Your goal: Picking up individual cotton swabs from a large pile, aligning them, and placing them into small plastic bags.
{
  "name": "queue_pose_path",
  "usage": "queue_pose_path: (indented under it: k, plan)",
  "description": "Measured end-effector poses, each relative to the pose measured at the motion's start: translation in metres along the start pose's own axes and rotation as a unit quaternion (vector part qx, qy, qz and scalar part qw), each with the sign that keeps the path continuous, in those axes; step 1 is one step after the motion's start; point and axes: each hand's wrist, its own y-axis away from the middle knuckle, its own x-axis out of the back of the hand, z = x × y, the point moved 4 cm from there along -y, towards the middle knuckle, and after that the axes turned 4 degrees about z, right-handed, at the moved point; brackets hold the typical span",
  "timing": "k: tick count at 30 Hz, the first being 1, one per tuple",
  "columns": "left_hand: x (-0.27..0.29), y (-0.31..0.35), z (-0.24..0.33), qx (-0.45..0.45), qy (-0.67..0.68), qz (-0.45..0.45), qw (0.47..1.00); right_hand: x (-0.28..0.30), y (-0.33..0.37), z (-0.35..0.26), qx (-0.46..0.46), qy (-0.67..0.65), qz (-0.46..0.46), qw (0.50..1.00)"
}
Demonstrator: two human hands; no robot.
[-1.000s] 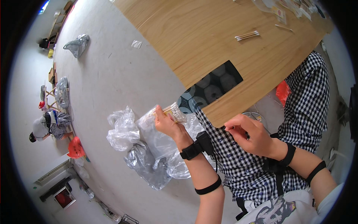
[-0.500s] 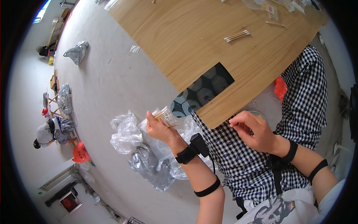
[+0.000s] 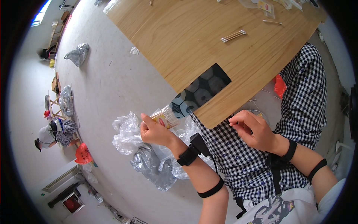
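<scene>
My left hand (image 3: 154,133) is closed around a clear packet of cotton swabs (image 3: 164,118) with a yellow and red label. The white swab tips point right, toward the table corner. A dark card with a hexagon pattern (image 3: 203,87) lies at the table's near edge, its pale left end jutting past the edge, close to the packet. My right hand (image 3: 255,130) hovers over my lap beside the rounded table corner. Its fingers are curled in, and nothing shows between them.
On the wooden table (image 3: 179,44) lie a few loose swabs (image 3: 234,36), a single swab (image 3: 272,22) and small labelled packets (image 3: 266,7). Crumpled plastic bags (image 3: 153,164) rest on the floor at left. A red bag (image 3: 279,86) sits below the table. Another person (image 3: 48,134) is far left.
My left hand has shifted slightly left, and the packet is turned so more of its label shows. The right hand is nearly unmoved. The view has tilted a little.
</scene>
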Motion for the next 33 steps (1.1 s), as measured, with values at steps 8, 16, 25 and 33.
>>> queue_pose_path:
  k: [8,16,25,33]
  plan:
    - [-0.012,0.015,0.005,-0.063,-0.091,0.018,0.994,0.001,0.0,0.004,0.001,-0.006,0.016,1.0]
    - [-0.02,0.023,0.008,-0.051,-0.103,-0.034,0.993,0.005,0.0,0.01,-0.012,-0.005,0.014,1.0]
    - [-0.032,0.041,0.001,0.004,-0.046,-0.1,0.994,0.008,-0.002,0.011,-0.018,-0.014,0.021,1.0]
    - [-0.038,0.053,0.001,-0.01,-0.028,-0.148,0.989,0.007,-0.003,0.007,-0.012,-0.002,0.016,1.0]
